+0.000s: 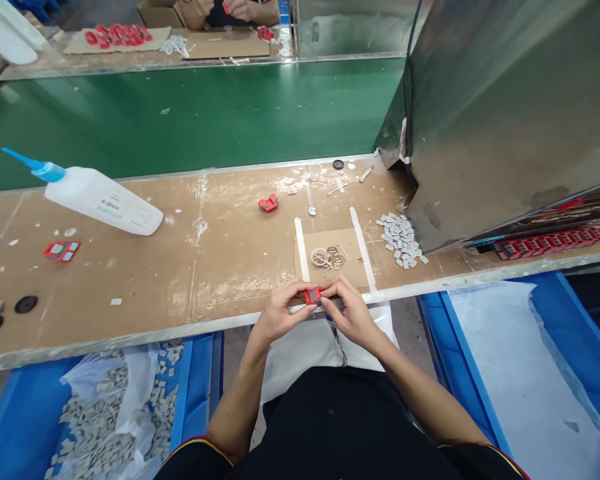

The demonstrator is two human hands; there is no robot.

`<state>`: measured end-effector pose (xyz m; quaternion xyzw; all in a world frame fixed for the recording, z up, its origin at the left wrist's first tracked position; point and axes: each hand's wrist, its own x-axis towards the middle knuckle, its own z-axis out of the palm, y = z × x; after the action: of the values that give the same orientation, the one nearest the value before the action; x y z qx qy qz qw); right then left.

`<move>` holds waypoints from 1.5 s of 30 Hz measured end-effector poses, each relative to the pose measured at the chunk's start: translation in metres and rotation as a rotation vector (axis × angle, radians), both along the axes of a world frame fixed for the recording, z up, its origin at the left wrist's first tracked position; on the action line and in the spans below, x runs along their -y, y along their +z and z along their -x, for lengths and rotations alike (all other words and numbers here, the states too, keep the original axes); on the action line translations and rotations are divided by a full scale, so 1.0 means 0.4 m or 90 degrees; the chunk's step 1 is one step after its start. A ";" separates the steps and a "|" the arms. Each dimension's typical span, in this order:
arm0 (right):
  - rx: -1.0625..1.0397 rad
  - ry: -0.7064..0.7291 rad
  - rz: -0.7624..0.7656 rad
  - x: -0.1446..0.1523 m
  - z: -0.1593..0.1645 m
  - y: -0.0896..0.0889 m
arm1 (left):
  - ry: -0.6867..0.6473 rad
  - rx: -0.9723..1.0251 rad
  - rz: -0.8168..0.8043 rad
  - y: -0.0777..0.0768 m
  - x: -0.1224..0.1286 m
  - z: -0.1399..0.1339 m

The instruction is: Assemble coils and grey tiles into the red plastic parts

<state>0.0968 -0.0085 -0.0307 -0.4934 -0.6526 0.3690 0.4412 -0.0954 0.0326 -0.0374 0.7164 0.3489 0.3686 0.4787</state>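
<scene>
Between my left hand (pixel 283 308) and my right hand (pixel 347 308) is a small red part with a grey patch (pixel 312 296), held over the bench's front edge. The fingertips of both hands pinch it from either side. Just beyond lies a cardboard square (pixel 347 241) between two white tape strips, carrying a small clear cup (pixel 320 257) and several thin metal rings (pixel 336 259). To the right sits a heap of small grey tiles (pixel 401 239). Another red part (pixel 268 203) rests farther back, left of centre.
A white bottle with a blue nozzle (pixel 105 200) lies on the left of the bench, near a red part with pale tiles (pixel 61 251). A large metal panel (pixel 510 120) rises at right beside a row of red parts (pixel 550 243). Blue bins (pixel 195 380) stand below. Another person's hands (pixel 240 9) work opposite.
</scene>
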 end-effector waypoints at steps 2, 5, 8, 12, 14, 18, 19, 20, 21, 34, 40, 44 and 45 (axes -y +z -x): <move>-0.004 -0.023 0.006 0.014 -0.003 0.002 | -0.022 -0.030 -0.040 0.012 0.004 -0.011; -0.010 -0.056 0.002 0.063 -0.021 0.023 | -0.069 -0.064 -0.105 0.040 0.023 -0.046; -0.011 -0.088 0.018 0.136 -0.078 0.057 | -0.154 -0.089 -0.114 0.081 0.032 -0.074; 0.071 -0.328 0.008 0.207 -0.269 0.071 | -0.086 -0.163 -0.145 0.139 -0.034 -0.048; 0.152 -0.569 0.001 0.201 -0.408 0.056 | 0.094 -0.239 -0.184 0.154 -0.099 -0.011; 0.294 -0.762 0.015 0.103 -0.652 0.016 | 0.295 -0.335 -0.217 0.141 -0.233 0.066; 0.326 -0.772 0.015 0.071 -0.690 0.010 | 0.322 -0.353 -0.218 0.132 -0.261 0.078; 0.351 -0.777 0.015 0.041 -0.719 0.006 | 0.341 -0.365 -0.215 0.121 -0.288 0.087; 0.365 -0.781 0.013 0.014 -0.739 0.004 | 0.353 -0.371 -0.206 0.111 -0.314 0.092; 0.331 -0.734 -0.124 0.119 -0.529 0.004 | 0.317 -0.207 0.011 0.091 -0.410 0.055; 0.238 -0.330 -0.113 0.068 -0.298 0.004 | 0.266 0.328 0.393 0.093 -0.236 0.067; 0.200 -0.119 -0.096 -0.040 -0.176 0.034 | 0.239 0.480 0.474 0.071 -0.132 0.046; 0.197 -0.078 -0.097 -0.064 -0.153 0.041 | 0.236 0.505 0.484 0.061 -0.112 0.037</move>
<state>0.1579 0.0172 -0.0144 -0.5484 -0.7073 0.2108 0.3932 -0.1103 0.0772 -0.0130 0.2281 0.3704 0.5355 0.7239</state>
